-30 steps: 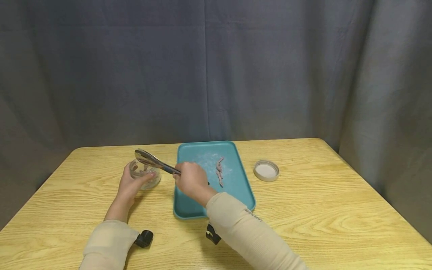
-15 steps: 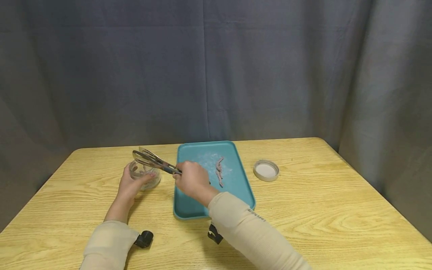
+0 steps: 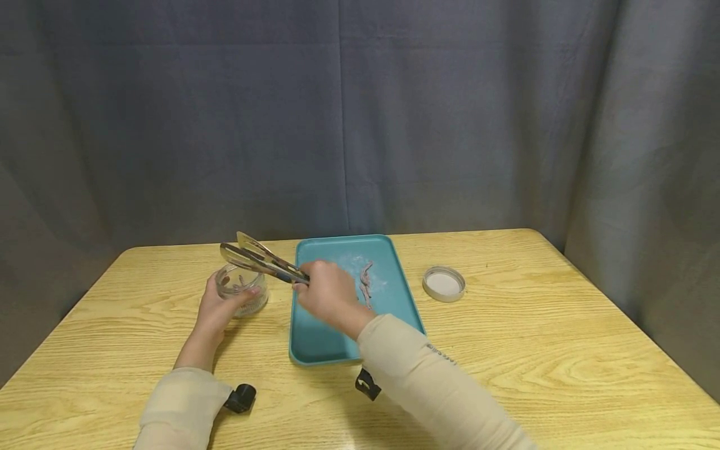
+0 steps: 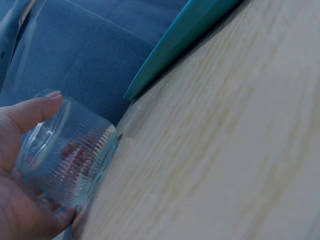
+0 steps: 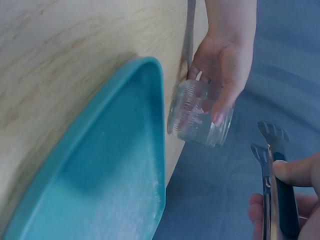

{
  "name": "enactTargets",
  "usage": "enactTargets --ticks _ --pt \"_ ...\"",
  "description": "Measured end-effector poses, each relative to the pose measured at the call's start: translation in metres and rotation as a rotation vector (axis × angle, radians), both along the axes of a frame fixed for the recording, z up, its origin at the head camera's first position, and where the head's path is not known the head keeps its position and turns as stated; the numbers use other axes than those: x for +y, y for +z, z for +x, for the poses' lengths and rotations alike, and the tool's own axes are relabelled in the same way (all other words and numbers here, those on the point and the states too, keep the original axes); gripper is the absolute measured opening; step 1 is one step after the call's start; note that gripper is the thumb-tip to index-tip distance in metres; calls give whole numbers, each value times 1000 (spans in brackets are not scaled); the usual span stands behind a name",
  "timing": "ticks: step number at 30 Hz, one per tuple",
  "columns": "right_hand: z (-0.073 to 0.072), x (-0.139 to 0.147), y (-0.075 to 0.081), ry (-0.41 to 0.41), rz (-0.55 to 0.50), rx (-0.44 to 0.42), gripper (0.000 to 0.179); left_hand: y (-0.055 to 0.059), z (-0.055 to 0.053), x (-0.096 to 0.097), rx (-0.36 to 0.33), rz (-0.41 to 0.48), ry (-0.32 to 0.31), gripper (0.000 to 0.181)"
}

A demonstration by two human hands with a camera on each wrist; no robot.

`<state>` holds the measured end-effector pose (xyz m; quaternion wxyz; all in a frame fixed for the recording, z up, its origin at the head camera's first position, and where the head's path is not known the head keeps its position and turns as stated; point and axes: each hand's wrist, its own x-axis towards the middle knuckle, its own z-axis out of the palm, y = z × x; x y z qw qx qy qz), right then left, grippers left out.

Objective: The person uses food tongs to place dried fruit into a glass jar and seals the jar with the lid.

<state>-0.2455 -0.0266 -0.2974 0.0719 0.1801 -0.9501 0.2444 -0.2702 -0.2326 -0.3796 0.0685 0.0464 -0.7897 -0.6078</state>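
My left hand grips a clear ribbed glass jar, open at the top, on the table left of the tray. Reddish-brown pieces lie inside it, seen through the glass in the left wrist view. My right hand holds metal tongs with dark handles. Their two slotted ends stand apart above the jar's mouth, with nothing visible between them. On the teal tray, partly behind the right hand, lies a thin, twisted, pinkish-grey strip amid white powder.
A round whitish lid lies right of the tray, its hollow side up. The wooden table ends at a grey curtain. Black wrist camera mounts hang close over the table under both sleeves.
The tongs' ends, nearly together over the jar at first, have spread apart. My right hand has shifted slightly up and right with them. The left hand and jar have stayed in place.
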Motion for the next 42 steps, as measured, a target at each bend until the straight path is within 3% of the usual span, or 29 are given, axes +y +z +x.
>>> enactTargets --ticks 10,19,29,42 --pt "-4 19 10 -32 -11 64 28 0 0 0 11 13 10 98" --pt "-10 38 16 -65 -21 107 13 0 0 0 3 10 16 99" --pt "-16 60 19 -175 27 73 20 1 0 0 7 14 7 98" --pt "-21 87 10 -225 -1 18 18 1 -2 3 10 16 -4 98"
